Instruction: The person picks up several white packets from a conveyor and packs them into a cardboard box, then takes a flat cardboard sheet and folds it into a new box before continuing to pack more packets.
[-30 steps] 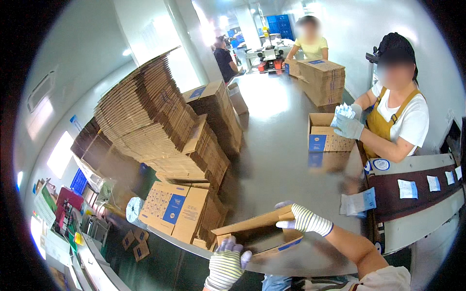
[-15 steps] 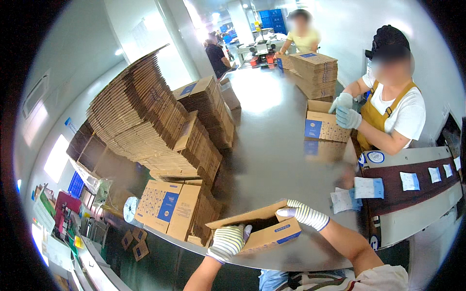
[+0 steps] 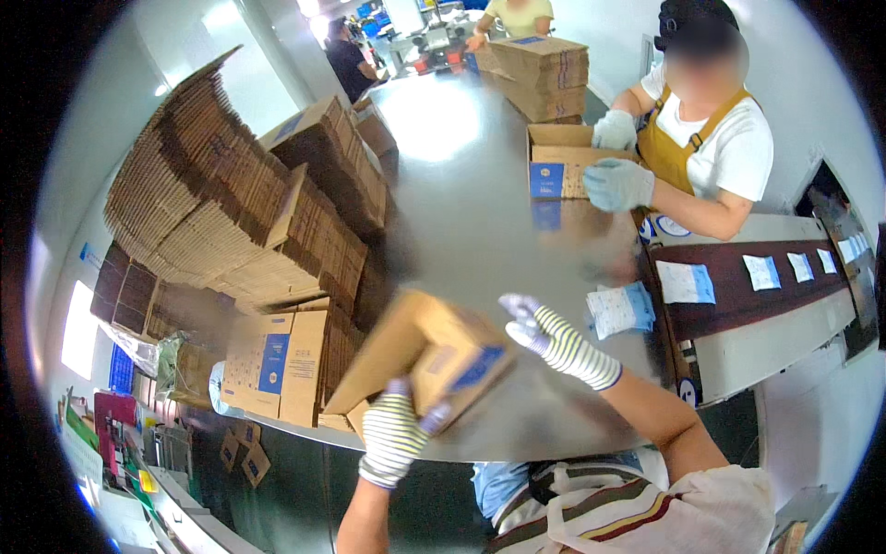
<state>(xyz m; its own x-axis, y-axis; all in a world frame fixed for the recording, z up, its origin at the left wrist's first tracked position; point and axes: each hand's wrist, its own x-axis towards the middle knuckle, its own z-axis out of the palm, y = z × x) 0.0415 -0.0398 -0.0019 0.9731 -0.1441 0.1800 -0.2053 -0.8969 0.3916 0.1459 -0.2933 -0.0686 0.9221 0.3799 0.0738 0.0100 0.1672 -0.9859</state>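
Observation:
A brown cardboard carton (image 3: 466, 355) with a blue panel is tilted over the near edge of the metal table, blurred by motion. My left hand (image 3: 392, 434), in a striped knit glove, grips its near side, with the thumb against the cardboard. To the right of the carton, my right hand (image 3: 565, 343), in a matching glove, is held above the table with its fingers stretched out and nothing in them. Nearest to that hand is a small pile of white-and-blue packets (image 3: 620, 309) at the table's right edge.
Tall stacks of flattened cartons (image 3: 198, 203) line the table's left side. On the right, a conveyor belt (image 3: 731, 286) carries several packets. A co-worker in pale gloves handles an open carton (image 3: 546, 180) beyond it. More folded cartons (image 3: 540, 69) stand at the far end.
My right hand has come off the carton. My left hand has turned and tilted the carton leftward. The co-worker's hands have moved apart, and the whole view has shifted.

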